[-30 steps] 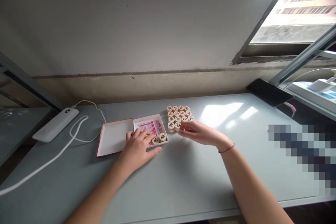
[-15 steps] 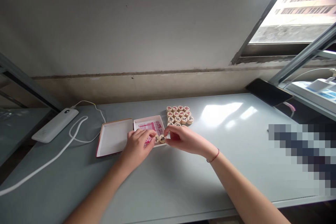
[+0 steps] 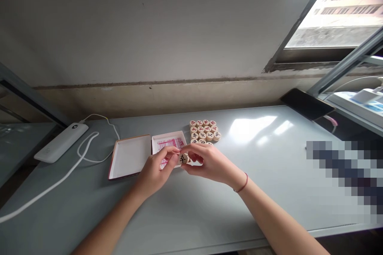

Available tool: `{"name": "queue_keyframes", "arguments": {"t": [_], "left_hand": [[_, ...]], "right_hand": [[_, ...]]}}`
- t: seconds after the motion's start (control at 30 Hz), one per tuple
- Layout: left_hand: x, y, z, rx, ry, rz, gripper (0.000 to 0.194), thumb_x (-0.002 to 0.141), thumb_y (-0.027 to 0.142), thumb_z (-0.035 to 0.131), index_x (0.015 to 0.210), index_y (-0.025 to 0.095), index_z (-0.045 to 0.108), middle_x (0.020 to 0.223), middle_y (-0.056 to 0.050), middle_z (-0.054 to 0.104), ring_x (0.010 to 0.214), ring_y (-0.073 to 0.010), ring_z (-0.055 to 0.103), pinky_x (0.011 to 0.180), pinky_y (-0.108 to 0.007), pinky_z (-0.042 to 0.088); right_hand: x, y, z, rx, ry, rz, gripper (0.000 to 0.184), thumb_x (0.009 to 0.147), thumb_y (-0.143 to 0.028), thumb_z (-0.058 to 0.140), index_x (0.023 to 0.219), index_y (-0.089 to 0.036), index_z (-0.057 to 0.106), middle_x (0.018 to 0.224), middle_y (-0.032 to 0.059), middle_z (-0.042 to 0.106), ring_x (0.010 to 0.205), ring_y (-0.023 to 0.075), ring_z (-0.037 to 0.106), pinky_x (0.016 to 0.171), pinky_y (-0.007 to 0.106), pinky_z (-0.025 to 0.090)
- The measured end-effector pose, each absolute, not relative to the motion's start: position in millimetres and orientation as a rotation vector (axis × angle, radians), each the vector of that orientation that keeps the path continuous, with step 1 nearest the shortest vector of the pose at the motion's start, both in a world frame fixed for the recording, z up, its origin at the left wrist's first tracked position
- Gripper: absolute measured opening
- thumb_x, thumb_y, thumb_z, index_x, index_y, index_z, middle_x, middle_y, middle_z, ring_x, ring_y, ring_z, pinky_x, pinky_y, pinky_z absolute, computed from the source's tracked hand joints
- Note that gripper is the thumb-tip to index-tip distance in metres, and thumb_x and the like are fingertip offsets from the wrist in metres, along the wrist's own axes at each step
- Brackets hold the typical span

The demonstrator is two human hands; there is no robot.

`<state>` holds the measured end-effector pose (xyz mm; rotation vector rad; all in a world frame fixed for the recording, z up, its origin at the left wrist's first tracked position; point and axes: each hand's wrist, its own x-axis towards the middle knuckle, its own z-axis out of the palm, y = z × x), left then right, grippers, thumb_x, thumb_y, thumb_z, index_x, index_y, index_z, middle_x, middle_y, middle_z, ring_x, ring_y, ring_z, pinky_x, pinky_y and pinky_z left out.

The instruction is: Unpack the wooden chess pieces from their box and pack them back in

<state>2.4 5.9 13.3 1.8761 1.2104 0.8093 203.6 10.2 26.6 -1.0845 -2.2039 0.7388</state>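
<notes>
Both hands meet over the near right corner of an open shallow white box (image 3: 184, 136). Between them is a round wooden Chinese chess piece (image 3: 183, 159) with a black character, tilted so its face shows. My left hand (image 3: 159, 167) is closed, thumb and index fingertip at the piece's left side. My right hand (image 3: 208, 162) is closed around its right side, with curled fingers hiding what may be a second piece behind it. A block of stacked Chinese chess pieces (image 3: 202, 135), red characters at the back and black ones nearer, sits just beyond my right hand. Printed red paper (image 3: 167, 143) lies in the box.
The box's lid (image 3: 131, 157) lies inside up, left of the box. A white power bank (image 3: 61, 143) and a white cable (image 3: 64, 183) lie at the left. A dark tablet-like slab (image 3: 308, 102) leans at the back right, near a metal frame. The wall (image 3: 167, 99) runs behind the desk.
Two pieces lay side by side between my fingertips; now one face shows, turned toward me. My right hand has shifted slightly left, and the hands are closer together.
</notes>
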Motion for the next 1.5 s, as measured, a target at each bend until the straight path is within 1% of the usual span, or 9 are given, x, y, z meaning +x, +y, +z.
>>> {"name": "queue_keyframes", "arguments": {"t": [0.23, 0.37, 0.5, 0.7, 0.83, 1.0, 1.13, 1.33, 1.5], "left_hand": [[1.6, 5.3, 16.4, 2.042, 1.17, 0.784, 0.023, 0.094, 0.035, 0.045, 0.11, 0.023, 0.057, 0.099, -0.001, 0.069, 0.091, -0.0161, 0.065, 0.081, -0.027, 0.052], [1.9, 9.2, 10.6, 2.32, 1.164, 0.755, 0.019, 0.094, 0.029, 0.046, 0.104, 0.022, 0.06, 0.101, -0.003, 0.068, 0.095, -0.0182, 0.063, 0.088, -0.032, 0.048], [0.6, 11.7, 4.5, 2.492, 1.17, 0.639, 0.016, 0.091, 0.028, 0.052, 0.103, 0.023, 0.061, 0.103, -0.005, 0.067, 0.096, -0.0206, 0.062, 0.086, -0.035, 0.048], [-1.3, 12.1, 0.0, 2.5, 1.204, 0.55, 0.021, 0.088, 0.028, 0.056, 0.108, 0.024, 0.059, 0.106, -0.004, 0.068, 0.098, -0.0214, 0.063, 0.087, -0.035, 0.049], [-1.9, 12.6, -2.2, 2.461, 1.219, 0.571, 0.03, 0.087, 0.028, 0.057, 0.117, 0.024, 0.055, 0.11, -0.005, 0.067, 0.102, -0.022, 0.063, 0.09, -0.036, 0.048], [-2.0, 12.2, -1.2, 2.457, 1.229, 0.542, 0.03, 0.086, 0.027, 0.058, 0.116, 0.024, 0.055, 0.111, -0.005, 0.068, 0.102, -0.0223, 0.063, 0.091, -0.037, 0.048], [-1.6, 12.1, -0.5, 2.466, 1.231, 0.549, 0.031, 0.086, 0.026, 0.057, 0.118, 0.024, 0.055, 0.108, -0.005, 0.069, 0.1, -0.0218, 0.064, 0.09, -0.036, 0.049], [-0.5, 12.1, -4.0, 2.493, 1.235, 0.523, 0.028, 0.089, 0.025, 0.054, 0.117, 0.024, 0.056, 0.11, -0.005, 0.069, 0.099, -0.0217, 0.064, 0.091, -0.037, 0.048], [1.3, 12.6, -6.3, 2.497, 1.247, 0.538, 0.024, 0.089, 0.027, 0.055, 0.113, 0.024, 0.058, 0.105, -0.005, 0.069, 0.096, -0.0218, 0.064, 0.089, -0.037, 0.048]], "right_hand": [[218.1, 14.4, 41.4, -1.095, -2.123, 1.053, 0.024, 0.084, -0.039, 0.059, 0.1, -0.021, 0.06, 0.08, 0.0012, 0.062, 0.068, 0.0107, 0.055, 0.056, 0.02, 0.043], [251.4, 22.5, 45.0, -1.366, -2.11, 0.906, 0.017, 0.084, -0.034, 0.056, 0.096, -0.022, 0.059, 0.084, 0.0027, 0.064, 0.07, 0.0127, 0.059, 0.056, 0.022, 0.045], [273.3, 29.2, 39.2, -1.64, -2.121, 0.756, 0.013, 0.082, -0.032, 0.054, 0.089, -0.023, 0.058, 0.084, 0.0023, 0.065, 0.071, 0.015, 0.06, 0.061, 0.027, 0.046], [262.7, 30.1, 24.2, -1.789, -2.258, 0.597, 0.01, 0.082, -0.029, 0.051, 0.087, -0.023, 0.058, 0.089, 0.0015, 0.064, 0.067, 0.0138, 0.057, 0.059, 0.025, 0.04], [258.2, 29.1, 21.2, -1.896, -2.253, 0.52, 0.007, 0.081, -0.027, 0.054, 0.087, -0.023, 0.053, 0.086, 0.0006, 0.063, 0.063, 0.0138, 0.053, 0.055, 0.025, 0.035], [257.7, 29.7, 24.4, -2.066, -2.219, 0.566, 0.006, 0.081, -0.028, 0.052, 0.08, -0.022, 0.051, 0.079, 0.0024, 0.062, 0.066, 0.0164, 0.054, 0.055, 0.025, 0.033], [253.6, 32.4, 22.9, -2.107, -2.248, 0.56, 0.015, 0.082, -0.03, 0.05, 0.069, -0.021, 0.048, 0.071, 0.003, 0.059, 0.063, 0.0165, 0.053, 0.053, 0.025, 0.03], [253.3, 31.7, 23.0, -2.146, -2.251, 0.537, 0.022, 0.083, -0.032, 0.048, 0.065, -0.021, 0.045, 0.066, 0.0031, 0.056, 0.058, 0.015, 0.049, 0.05, 0.025, 0.028], [249.8, 23.4, 32.1, -1.921, -2.307, 0.566, 0.024, 0.085, -0.035, 0.049, 0.067, -0.021, 0.045, 0.063, 0.0005, 0.054, 0.057, 0.0138, 0.048, 0.052, 0.025, 0.03]]}}
